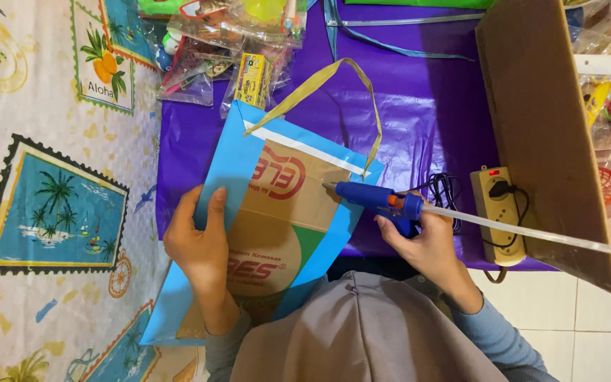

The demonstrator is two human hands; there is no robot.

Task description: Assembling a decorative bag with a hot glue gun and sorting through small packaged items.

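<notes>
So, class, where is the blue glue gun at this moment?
In the head view, the blue glue gun is right of centre, held in the right hand, its nozzle at the cardboard piece, left of the power strip.

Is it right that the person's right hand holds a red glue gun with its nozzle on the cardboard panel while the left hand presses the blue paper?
Not quite: the glue gun is blue, not red, as the head view shows. The right hand does hold it, nozzle at the cardboard panel, while the left hand presses the blue paper.

The cardboard piece (284,219) lies on the paper sheet (228,170), glue gun (376,198) at its right, power strip (496,212) farther right.
</notes>
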